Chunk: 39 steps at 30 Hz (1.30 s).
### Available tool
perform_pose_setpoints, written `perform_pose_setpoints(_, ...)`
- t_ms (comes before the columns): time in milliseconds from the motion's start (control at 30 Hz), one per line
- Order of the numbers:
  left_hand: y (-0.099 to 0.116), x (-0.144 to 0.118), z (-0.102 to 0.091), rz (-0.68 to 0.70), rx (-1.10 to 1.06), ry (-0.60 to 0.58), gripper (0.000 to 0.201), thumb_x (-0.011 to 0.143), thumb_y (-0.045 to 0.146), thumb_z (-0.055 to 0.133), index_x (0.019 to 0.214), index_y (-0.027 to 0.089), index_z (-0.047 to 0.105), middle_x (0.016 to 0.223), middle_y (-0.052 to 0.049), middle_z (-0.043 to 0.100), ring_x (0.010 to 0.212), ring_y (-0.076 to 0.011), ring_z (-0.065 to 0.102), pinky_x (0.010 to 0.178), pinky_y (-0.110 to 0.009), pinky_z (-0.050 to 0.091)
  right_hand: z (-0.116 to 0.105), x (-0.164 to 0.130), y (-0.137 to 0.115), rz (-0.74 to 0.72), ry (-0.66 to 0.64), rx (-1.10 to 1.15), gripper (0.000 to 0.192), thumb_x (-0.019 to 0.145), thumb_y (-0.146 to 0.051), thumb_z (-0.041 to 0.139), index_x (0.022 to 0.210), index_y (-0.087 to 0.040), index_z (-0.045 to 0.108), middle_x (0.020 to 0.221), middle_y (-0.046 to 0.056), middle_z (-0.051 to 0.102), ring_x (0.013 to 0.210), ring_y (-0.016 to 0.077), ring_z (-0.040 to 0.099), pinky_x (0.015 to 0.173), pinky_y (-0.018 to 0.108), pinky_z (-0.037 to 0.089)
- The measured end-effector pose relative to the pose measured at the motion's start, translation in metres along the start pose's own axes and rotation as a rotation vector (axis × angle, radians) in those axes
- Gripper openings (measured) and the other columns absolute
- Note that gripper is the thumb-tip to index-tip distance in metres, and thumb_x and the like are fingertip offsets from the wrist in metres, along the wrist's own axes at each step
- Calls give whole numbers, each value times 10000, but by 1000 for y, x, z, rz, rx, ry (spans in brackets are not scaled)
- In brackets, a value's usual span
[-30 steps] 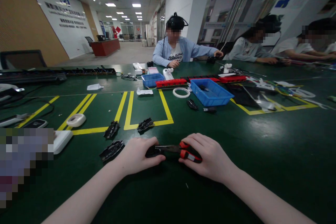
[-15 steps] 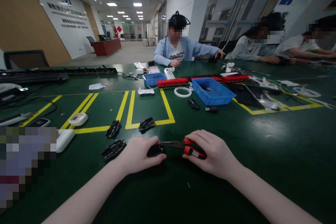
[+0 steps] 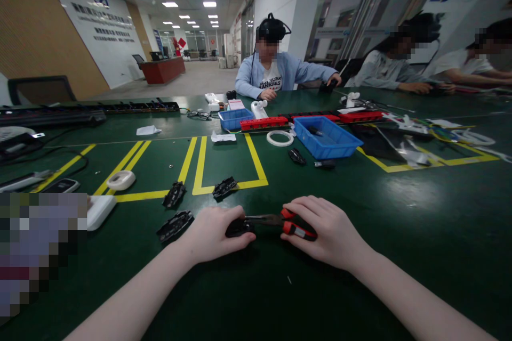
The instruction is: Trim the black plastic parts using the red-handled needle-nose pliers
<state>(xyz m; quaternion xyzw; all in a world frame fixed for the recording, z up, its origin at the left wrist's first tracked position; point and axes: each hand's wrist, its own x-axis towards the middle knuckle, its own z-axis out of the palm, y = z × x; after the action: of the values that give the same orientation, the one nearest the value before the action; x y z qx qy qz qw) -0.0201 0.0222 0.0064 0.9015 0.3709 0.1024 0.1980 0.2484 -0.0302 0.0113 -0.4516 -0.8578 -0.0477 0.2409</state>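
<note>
My left hand (image 3: 218,232) is closed around a small black plastic part (image 3: 240,227), mostly covered by the fingers. In my right hand (image 3: 324,229) are pliers with red-and-black handles (image 3: 299,231), gripped from the right. Their long, narrow jaws (image 3: 262,220) point left and reach the black part; whether they pinch it I cannot tell. Just left of my left hand lies a larger black plastic piece (image 3: 175,225). Two similar black pieces, one on the left (image 3: 174,195) and one further right (image 3: 224,187), rest beyond it on the green table.
A blue bin (image 3: 328,141) holds a dark item. Near it lie a white ring (image 3: 279,138), a black part (image 3: 296,156) and red strips (image 3: 264,123). White devices (image 3: 100,212) stand at the left. A co-worker (image 3: 276,72) sits opposite, with others at right.
The view has shifted very slightly. My hands, the black part and the pliers keep nearly the same position, with the pliers' handles still held partly apart.
</note>
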Motion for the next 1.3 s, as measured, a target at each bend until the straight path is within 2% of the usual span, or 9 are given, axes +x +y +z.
perform_pose_setpoints(400,0,0,0,-2,-16,-1,327,878,537,540,895,215,597,720,4,631,647,-169,585,590,-249,345,0,1,-3,0,-25,1,416,774,-416,720,1106,-184,629,1033,85,702,875,214,654,749,369,527)
perform_pose_setpoints(733,1,-2,0,-9,-16,6,320,880,533,541,922,222,603,735,4,641,662,-175,595,592,-250,347,-1,3,-4,-35,-24,25,357,800,-403,700,1072,-179,637,982,76,715,867,216,654,835,409,482)
perform_pose_setpoints(1133,1,-2,-2,97,-22,11,190,874,405,557,910,221,582,748,19,632,670,-160,584,617,-254,350,-6,4,-3,-81,-41,3,346,803,-393,690,1071,-181,633,981,67,715,878,217,656,897,435,439)
perform_pose_setpoints(1300,0,-3,-1,109,-78,-3,237,887,442,551,898,207,579,694,17,593,623,-152,559,574,-240,328,-4,2,-4,-81,-30,7,359,792,-379,702,1080,-180,624,997,75,711,896,218,654,853,410,458)
